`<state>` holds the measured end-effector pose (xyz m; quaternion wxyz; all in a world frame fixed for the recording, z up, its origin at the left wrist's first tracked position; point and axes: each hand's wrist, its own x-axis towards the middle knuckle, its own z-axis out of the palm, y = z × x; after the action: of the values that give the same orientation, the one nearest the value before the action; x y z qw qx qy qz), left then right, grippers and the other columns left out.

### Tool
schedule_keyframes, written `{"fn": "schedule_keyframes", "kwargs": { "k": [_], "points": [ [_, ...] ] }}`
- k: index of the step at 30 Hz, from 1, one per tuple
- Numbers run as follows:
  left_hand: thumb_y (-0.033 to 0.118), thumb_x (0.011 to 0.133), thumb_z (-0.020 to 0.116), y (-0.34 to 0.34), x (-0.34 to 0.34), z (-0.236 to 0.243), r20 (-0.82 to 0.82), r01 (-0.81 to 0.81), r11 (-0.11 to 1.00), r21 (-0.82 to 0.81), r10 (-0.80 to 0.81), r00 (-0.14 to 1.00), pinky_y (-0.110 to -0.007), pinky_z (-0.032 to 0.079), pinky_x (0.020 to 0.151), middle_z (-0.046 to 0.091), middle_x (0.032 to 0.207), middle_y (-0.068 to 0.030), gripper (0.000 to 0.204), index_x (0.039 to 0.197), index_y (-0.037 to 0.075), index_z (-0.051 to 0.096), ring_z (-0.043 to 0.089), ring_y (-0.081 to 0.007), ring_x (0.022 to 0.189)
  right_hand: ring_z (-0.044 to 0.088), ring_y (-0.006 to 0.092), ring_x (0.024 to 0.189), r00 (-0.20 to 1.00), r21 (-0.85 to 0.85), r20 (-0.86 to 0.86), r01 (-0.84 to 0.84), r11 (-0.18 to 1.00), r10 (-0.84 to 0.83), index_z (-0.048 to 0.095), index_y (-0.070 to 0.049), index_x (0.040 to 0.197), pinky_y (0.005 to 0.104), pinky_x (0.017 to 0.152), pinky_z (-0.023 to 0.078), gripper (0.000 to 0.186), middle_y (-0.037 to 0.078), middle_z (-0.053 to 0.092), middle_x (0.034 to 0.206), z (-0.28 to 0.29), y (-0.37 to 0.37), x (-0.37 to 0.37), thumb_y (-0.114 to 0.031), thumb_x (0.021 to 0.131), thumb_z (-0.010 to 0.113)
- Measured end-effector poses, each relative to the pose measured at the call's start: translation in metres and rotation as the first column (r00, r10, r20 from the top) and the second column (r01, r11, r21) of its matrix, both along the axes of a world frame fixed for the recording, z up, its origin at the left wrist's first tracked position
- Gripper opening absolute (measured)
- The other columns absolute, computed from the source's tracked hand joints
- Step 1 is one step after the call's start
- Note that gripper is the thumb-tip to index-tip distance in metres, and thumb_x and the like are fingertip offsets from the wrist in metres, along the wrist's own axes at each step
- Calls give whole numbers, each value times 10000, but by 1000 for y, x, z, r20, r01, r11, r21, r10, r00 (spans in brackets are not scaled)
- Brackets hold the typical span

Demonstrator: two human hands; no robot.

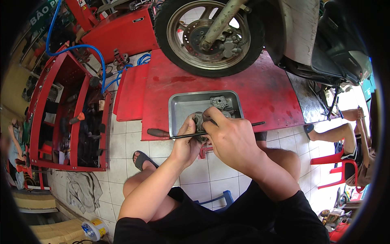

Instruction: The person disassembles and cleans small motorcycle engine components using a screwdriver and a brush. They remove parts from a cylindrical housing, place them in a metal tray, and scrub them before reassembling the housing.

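Observation:
My left hand (184, 140) is closed around a grey cast-metal part (198, 119), held over the near edge of a metal tray (174, 106). Bent over the same part, my right hand (227, 134) has its fingers curled, and their tips are partly hidden. A thin black rod (258, 123) runs crosswise past my left palm and under my right hand, which grips it. In the tray lie another grey cast part (219, 102) and smaller pieces, partly covered by my right hand. A brown tool handle (157, 133) shows beside the tray's near left corner.
The tray stands on a red platform (268, 87). A scooter's front wheel (209, 36) rises behind it. On the left is a red tool cart (61, 162) with an orange-handled tool (77, 118); a blue hose (99, 55) hangs beside it. Another person (341, 136) sits at right.

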<state>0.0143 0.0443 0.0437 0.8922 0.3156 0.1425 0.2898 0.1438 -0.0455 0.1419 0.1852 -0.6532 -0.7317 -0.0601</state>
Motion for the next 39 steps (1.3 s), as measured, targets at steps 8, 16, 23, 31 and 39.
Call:
{"fn": "schedule_keyframes", "kwargs": {
  "k": [8, 16, 23, 31, 39],
  "points": [
    [493, 1073, 394, 3, -4, -7, 2, 24, 998, 56, -24, 1000, -415, 416, 1077, 585, 1317, -43, 491, 1384, 125, 491, 538, -195, 1265, 672, 215, 677, 998, 40, 62, -29, 999, 26, 639, -25, 872, 366, 598, 529, 102, 67, 607, 1092, -3, 5, -2, -64, 778, 633],
    [489, 1080, 380, 3, -6, -11, 9, 48, 999, 24, -49, 999, -410, 423, 1063, 598, 1275, -36, 470, 1367, 135, 494, 550, -180, 1236, 675, 204, 704, 996, 18, 81, -27, 999, 26, 625, -21, 863, 363, 612, 533, 87, 77, 604, 1102, -4, 7, 0, -70, 792, 618],
    [469, 1085, 385, 4, -11, -17, 48, 93, 995, 25, -94, 994, -391, 409, 1048, 615, 1207, -9, 412, 1321, 155, 508, 560, -155, 1178, 681, 236, 713, 999, 15, -12, -45, 999, 46, 644, -7, 892, 369, 612, 525, 148, 84, 603, 1104, -6, 10, 0, -129, 819, 685],
    [432, 1111, 282, -4, -9, -14, 155, 102, 961, -258, -63, 986, -399, 495, 856, 662, 1030, -113, 472, 1352, 72, 470, 637, -234, 965, 691, 216, 707, 999, 14, 12, -31, 999, 31, 641, -26, 879, 369, 614, 540, 160, 92, 593, 1043, -9, 13, -1, -171, 824, 677],
    [481, 1085, 354, -8, -8, -3, 257, 213, 932, -295, -138, 956, -404, 498, 861, 677, 1185, -103, 502, 1306, 73, 546, 648, -253, 1058, 661, 290, 720, 917, 172, -384, -41, 984, 105, 647, -10, 860, 391, 615, 508, 222, 115, 590, 918, 18, 6, 9, -202, 865, 757]
  ]
}}
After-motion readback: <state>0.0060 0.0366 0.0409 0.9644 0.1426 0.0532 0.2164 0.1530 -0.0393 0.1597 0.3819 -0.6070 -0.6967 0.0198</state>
